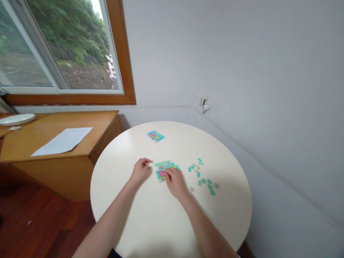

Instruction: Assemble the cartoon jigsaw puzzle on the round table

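Note:
A partly built jigsaw (164, 167) in teal and pink lies on the round cream table (161, 222). My right hand (176, 182) rests on its right lower edge, fingers curled and pressed onto the pieces. My left hand (141, 170) sits just left of the jigsaw, fingers closed in a pinch on a small teal piece (148, 165). Several loose teal pieces (205, 177) are scattered to the right of the jigsaw. A small picture card (155, 135) lies farther back on the table.
A wooden desk (53, 157) stands left of the table, bearing a white sheet of paper (63, 141) and a white plate (16, 119). A window is above it. White walls close in behind and to the right, with a small wall fitting (204, 103).

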The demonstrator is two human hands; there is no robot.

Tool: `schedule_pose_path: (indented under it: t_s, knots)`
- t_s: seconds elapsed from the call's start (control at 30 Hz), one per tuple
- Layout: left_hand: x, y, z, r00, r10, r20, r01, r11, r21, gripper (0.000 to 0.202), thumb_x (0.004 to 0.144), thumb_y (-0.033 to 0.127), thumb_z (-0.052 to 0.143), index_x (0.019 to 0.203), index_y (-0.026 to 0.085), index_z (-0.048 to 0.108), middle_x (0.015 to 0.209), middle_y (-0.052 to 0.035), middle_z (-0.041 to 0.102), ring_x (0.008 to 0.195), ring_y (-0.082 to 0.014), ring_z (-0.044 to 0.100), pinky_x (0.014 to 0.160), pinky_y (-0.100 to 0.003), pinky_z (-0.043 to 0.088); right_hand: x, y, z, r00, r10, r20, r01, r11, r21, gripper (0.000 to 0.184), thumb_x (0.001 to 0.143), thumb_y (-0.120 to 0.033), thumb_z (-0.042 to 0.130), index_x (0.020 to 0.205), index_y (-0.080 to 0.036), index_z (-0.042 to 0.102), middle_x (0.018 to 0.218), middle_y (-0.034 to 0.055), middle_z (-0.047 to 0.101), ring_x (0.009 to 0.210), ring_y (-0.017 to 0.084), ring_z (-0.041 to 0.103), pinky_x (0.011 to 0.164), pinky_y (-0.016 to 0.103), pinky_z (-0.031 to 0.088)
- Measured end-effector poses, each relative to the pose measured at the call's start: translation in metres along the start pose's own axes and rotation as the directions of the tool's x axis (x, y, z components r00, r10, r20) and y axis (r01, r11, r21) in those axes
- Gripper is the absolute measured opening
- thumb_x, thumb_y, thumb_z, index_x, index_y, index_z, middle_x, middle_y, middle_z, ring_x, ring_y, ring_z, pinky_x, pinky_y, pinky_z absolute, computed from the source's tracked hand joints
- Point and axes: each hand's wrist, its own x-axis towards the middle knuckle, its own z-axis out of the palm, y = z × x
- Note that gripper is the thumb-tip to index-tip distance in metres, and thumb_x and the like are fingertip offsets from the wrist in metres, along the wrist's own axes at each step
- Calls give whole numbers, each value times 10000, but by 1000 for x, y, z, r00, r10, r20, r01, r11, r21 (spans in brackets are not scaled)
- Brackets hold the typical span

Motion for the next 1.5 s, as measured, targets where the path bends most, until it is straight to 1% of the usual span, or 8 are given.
schedule_pose_path:
  t_s: [0.2,0.37,0.47,0.63,0.87,1.07,1.3,1.5]
  knots:
    - [6,-3,-16,1000,-11,17,12,997,-73,214,653,133,525,801,150,679,714,-12,636,594,-109,510,606,-232,429,0,4,0,1000,19,-21,-18,999,50,223,857,-120,480,892,-198,686,897,41,694,865,168,613,809,298,442]
    - [3,-7,-23,986,78,150,-81,997,13,310,622,337,686,871,154,712,799,-38,649,650,-129,526,639,-258,444,0,6,1,999,16,-44,-12,997,75,245,861,-122,454,884,-192,689,887,51,690,851,171,617,801,301,459]
    - [2,-10,-24,970,111,218,-129,989,70,253,612,299,686,825,164,708,825,-38,651,699,-139,550,687,-265,458,0,6,1,999,14,-48,-10,997,75,243,860,-127,460,890,-196,691,893,52,692,857,174,619,806,307,463]
    - [3,-11,-22,962,92,256,-145,970,196,133,655,158,590,757,168,676,799,-26,645,711,-137,550,696,-252,446,-1,4,1,999,15,-35,-13,998,58,242,853,-123,466,914,-194,690,915,57,692,891,187,613,827,324,455]
    - [-2,3,-25,955,120,270,-203,930,306,109,688,142,553,740,184,639,758,-26,618,701,-155,545,684,-266,409,-2,3,2,1000,-1,-22,2,997,78,236,860,-139,459,911,-183,685,907,66,690,890,192,611,824,338,452]
    - [-5,7,-20,960,72,270,-135,965,224,93,715,142,508,744,182,587,663,14,575,611,-122,489,603,-233,379,-2,2,2,1000,-3,-19,5,994,108,243,864,-141,447,905,-190,682,899,69,688,882,192,608,820,337,466]
    - [-6,8,-13,975,109,192,-134,984,118,207,742,134,464,844,170,641,707,3,613,613,-115,503,628,-228,415,-2,0,2,1000,-18,-19,21,990,141,256,865,-138,439,909,-198,684,910,74,691,891,192,608,827,336,479]
    - [-3,4,-10,991,84,105,-97,988,122,275,722,111,463,857,179,692,750,-13,655,646,-125,545,678,-236,436,-2,1,3,1000,-18,-20,21,991,134,250,865,-136,442,900,-194,683,915,73,692,886,191,612,841,337,477]
